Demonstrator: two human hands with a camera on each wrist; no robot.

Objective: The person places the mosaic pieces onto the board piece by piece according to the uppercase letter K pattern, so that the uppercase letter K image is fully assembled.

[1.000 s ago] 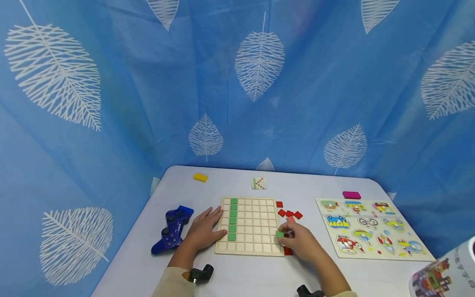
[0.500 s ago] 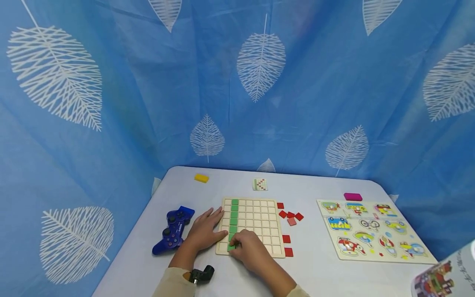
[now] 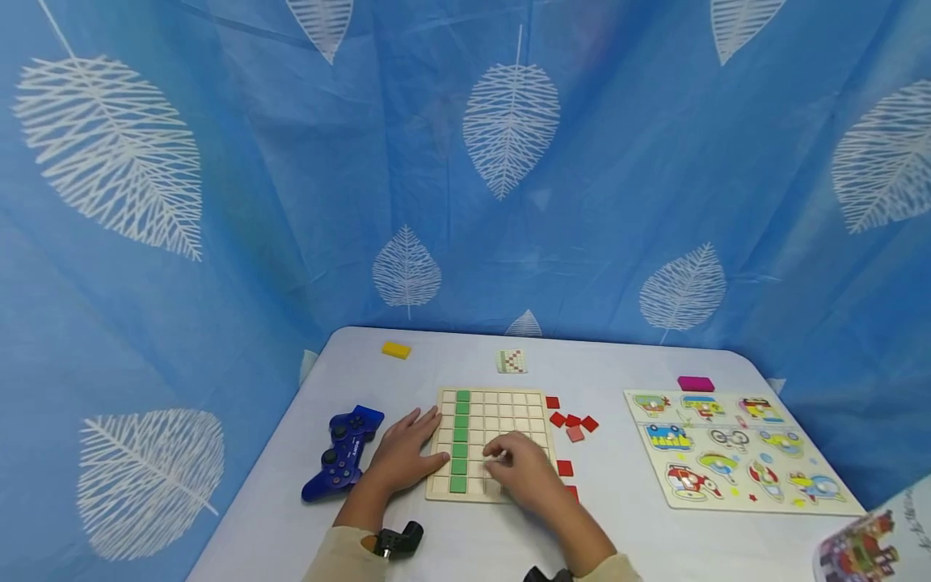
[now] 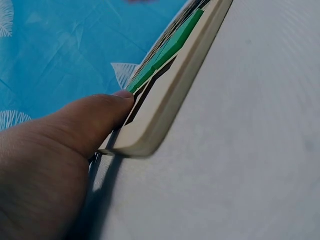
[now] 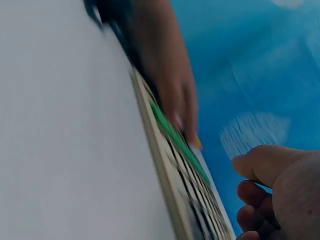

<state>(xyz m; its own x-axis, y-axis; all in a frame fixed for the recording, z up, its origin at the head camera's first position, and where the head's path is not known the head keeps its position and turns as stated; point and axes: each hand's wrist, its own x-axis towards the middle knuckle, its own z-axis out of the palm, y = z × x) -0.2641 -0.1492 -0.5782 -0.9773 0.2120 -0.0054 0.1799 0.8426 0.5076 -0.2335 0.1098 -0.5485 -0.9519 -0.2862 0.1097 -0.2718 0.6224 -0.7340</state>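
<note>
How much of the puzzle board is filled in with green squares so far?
One column of green squares is filled from top to bottom on the wooden board. The left hand steadies the board's edge; the right hand hovers above it, holding nothing visible. The other columns are bare, and red squares wait beside it.

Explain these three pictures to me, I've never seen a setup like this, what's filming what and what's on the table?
There is no machine here: a person works with two bare hands and wears three cameras. The wide picture comes from the head, looking down at the white table. The two close, tilted pictures come from cameras on the wrists. The left hand rests on the left edge of a wooden grid board, its thumb touching the corner. A column of green tiles fills one row of squares. The right hand hovers over the board with curled fingers; whether it holds a tile cannot be told. Around lie red tiles, a blue game controller and a vehicle puzzle.
</note>
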